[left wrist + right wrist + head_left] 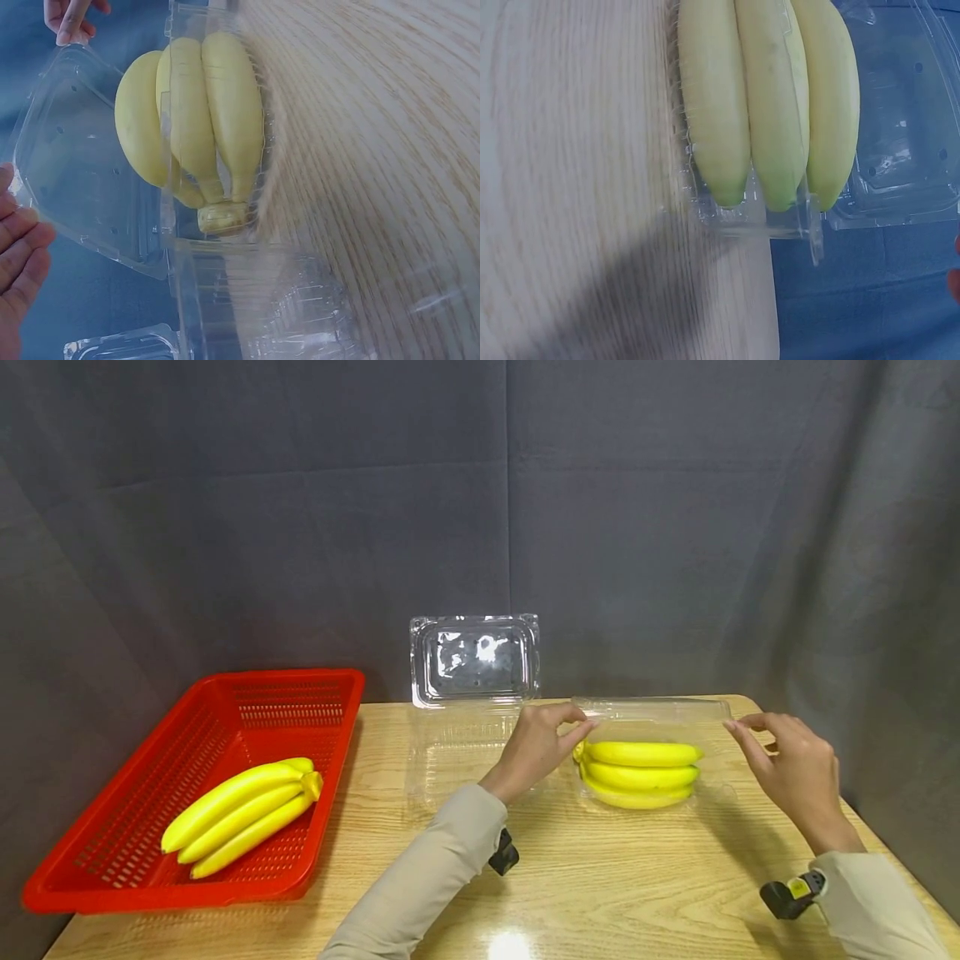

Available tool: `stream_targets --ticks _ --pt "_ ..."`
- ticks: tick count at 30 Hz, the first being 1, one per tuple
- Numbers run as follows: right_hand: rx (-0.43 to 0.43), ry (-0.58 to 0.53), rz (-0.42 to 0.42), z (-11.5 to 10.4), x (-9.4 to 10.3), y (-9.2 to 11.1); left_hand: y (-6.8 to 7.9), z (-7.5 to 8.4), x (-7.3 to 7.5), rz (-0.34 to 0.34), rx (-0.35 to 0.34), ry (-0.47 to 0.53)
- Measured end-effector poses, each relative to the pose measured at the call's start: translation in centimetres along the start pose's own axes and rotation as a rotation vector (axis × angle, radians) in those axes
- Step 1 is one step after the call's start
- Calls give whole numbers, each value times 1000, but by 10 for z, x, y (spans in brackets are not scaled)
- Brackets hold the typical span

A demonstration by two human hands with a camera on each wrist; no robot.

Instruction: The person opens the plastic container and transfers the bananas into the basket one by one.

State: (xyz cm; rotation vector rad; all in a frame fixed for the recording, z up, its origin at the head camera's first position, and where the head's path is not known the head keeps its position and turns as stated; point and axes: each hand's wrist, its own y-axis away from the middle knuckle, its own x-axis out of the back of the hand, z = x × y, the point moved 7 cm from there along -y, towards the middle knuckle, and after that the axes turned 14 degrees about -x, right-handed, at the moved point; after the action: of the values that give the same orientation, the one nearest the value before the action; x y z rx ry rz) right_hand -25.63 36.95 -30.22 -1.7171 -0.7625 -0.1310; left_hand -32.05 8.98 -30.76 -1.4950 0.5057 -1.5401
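A bunch of bananas (637,777) lies in a clear plastic clamshell container (255,142) at the right of the table. Its hinged lid (652,710) stands partly raised behind the fruit. My left hand (536,747) pinches the lid's left corner between thumb and fingers. At the opposite corner, my right hand (798,768) pinches the lid in the same way. Both hands also appear along the lid's edge in the left wrist view. Only a bit of the right fingers (954,281) shows in the right wrist view.
To the left stands a red perforated basket (345,752) with another banana bunch (240,814) in it. Between basket and hands sits a second clear clamshell (450,768), its lid (476,660) upright. A grey curtain (480,527) hangs behind the wooden table (600,885).
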Motion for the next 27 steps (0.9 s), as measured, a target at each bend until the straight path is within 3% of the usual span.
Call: stream_targets --ticks 14,21,27 --pt "-37 -50 3 -4 -2 -9 -3 1 11 64 -25 7" --pt "-55 -95 0 -5 -3 -15 -5 -2 13 111 6 43" --pt "-87 -116 21 -2 -4 -16 -4 -4 12 104 51 52"
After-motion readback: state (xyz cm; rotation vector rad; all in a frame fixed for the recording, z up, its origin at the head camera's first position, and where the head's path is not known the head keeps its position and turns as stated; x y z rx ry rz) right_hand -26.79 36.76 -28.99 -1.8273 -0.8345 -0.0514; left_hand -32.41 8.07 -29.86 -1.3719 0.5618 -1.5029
